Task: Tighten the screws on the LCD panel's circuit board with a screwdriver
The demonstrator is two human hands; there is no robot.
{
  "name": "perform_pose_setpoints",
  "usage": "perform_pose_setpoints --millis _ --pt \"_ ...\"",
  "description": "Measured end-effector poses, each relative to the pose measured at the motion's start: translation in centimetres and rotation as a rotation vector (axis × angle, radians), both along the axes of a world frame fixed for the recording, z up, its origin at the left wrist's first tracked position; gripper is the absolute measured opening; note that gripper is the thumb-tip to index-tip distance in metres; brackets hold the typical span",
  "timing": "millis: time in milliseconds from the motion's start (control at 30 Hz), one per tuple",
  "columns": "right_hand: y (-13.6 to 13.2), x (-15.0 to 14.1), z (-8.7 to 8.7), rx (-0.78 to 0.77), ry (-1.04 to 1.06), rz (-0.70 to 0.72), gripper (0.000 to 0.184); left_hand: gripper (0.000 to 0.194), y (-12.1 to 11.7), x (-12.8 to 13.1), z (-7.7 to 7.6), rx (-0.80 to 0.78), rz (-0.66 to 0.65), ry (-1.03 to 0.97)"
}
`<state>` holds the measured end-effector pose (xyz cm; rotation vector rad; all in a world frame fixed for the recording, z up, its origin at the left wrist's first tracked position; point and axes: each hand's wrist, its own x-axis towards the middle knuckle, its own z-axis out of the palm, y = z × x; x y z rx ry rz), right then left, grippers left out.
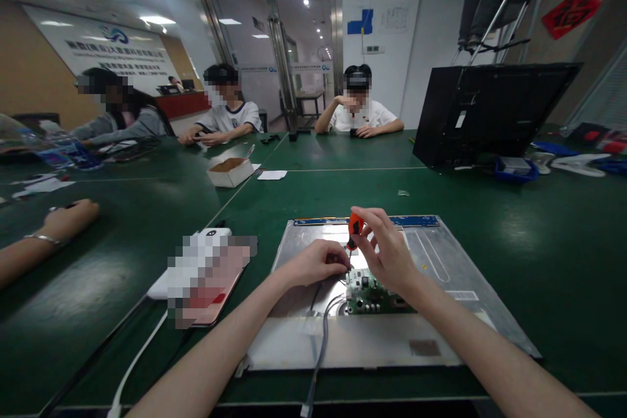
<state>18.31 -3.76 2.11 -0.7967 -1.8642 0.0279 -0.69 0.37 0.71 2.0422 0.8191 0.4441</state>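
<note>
My right hand (pixel 386 248) grips the red and black handle of a small screwdriver (pixel 356 227). The shaft points down at the upper left corner of a green circuit board (pixel 369 290). My left hand (pixel 318 261) is closed, its fingertips pinched together beside the screwdriver's tip; what they hold, if anything, is hidden. The board lies on a flat metal display panel (pixel 465 313) with a blue strip (pixel 416 221) along its far edge. A grey cable (pixel 323 339) runs from the board's left side over the panel's near edge.
Left of the panel lie a white device (pixel 161 286) and a pink phone (pixel 215 310) with cables. A small cardboard box (pixel 230 173) stands farther back. A black monitor (pixel 494 111) stands at the right. Another person's hand (pixel 73 219) rests at the left; several people sit across the green table (pixel 519 241).
</note>
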Motion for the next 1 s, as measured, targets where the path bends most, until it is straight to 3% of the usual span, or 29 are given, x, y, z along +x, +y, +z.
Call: perform_pose_setpoints --millis 267,533,1000 --pt "0.43 0.05 -0.58 -0.003 0.064 -0.011 0.047 0.010 -0.09 0.10 0.48 -0.013 0.021 0.033" --pt "0.30 -0.03 -0.07 0.028 0.052 0.011 0.035 0.009 -0.17 0.13 0.37 -0.022 0.028 0.028" --pt "-0.01 0.06 -0.09 -0.010 -0.011 0.005 0.048 0.009 -0.01 -0.02 0.10 0.005 0.002 0.003"
